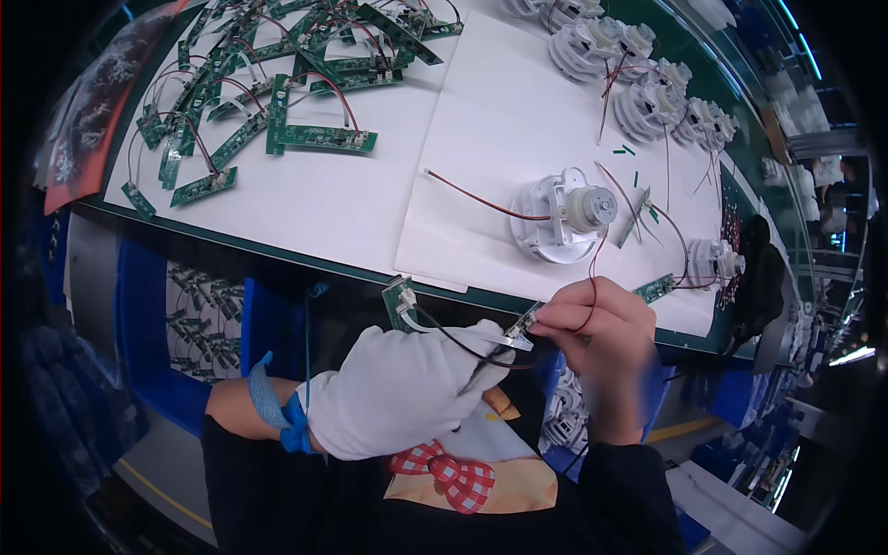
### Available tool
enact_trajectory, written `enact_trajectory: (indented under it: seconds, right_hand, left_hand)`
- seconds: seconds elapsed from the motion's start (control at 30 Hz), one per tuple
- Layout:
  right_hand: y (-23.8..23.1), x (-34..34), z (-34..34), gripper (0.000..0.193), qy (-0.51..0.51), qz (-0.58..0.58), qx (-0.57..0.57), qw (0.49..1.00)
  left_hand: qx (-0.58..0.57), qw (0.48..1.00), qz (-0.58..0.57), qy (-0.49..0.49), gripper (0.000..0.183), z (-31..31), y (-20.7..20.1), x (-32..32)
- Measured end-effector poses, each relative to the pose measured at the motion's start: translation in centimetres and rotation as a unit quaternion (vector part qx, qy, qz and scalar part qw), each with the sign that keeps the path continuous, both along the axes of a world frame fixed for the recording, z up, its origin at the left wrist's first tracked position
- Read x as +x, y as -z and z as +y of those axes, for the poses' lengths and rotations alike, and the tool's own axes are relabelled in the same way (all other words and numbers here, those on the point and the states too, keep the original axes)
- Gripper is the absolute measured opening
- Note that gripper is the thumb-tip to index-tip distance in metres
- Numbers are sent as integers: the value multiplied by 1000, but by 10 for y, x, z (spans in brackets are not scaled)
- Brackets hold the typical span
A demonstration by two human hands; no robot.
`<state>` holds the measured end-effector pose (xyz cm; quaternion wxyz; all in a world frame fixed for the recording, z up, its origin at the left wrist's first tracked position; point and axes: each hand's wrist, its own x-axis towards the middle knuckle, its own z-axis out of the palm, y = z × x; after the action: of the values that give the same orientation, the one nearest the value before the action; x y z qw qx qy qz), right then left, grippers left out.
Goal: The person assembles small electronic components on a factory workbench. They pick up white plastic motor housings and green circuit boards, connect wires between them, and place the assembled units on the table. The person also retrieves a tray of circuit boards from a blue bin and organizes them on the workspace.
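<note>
My left hand (393,393), in a white glove, is closed around a green circuit board (524,321), most of which its fingers hide. White and black leads link that board to a second small green board (399,301), which sticks up beside the glove. My bare right hand (606,338) pinches a thin red wire (599,252) close against the held board's end; its tip is hidden by the fingers. This wire runs up to a white motor unit (555,222) with a silver-capped motor, standing on the white-covered bench.
Wired circuit boards (324,138) lie heaped at the bench's far left. More white motor units (647,106) stand far right, another (714,262) at right. Green scraps (624,150) lie between. A blue bin (171,370) of boards is below left. A blue strap (268,398) rings my left wrist.
</note>
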<state>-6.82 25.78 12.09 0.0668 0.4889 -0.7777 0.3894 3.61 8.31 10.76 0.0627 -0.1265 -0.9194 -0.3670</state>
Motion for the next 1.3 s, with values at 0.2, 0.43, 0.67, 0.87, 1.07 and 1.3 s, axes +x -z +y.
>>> enact_trajectory:
  seconds: [0.2,0.43,0.67,0.87,1.07,1.3]
  right_hand:
    - [3,9,-5,17,64,-41,-60,995]
    - [0,10,-2,16,49,-105,-82,990]
    - [-8,10,-4,19,40,-139,-39,989]
    - [-12,5,0,19,47,-255,-57,964]
    - [-19,0,4,22,-6,-291,-16,957]
    - [-15,-2,7,23,-54,-270,-47,960]
  left_hand:
    - [-8,998,56,-25,39,0,5,7]
    - [-12,995,87,40,38,-1,22,11]
    - [23,988,110,107,43,-6,36,7]
    - [51,974,178,133,46,-6,36,-6]
    - [61,968,130,206,48,-17,28,-7]
    - [91,956,185,208,45,-9,35,-4]
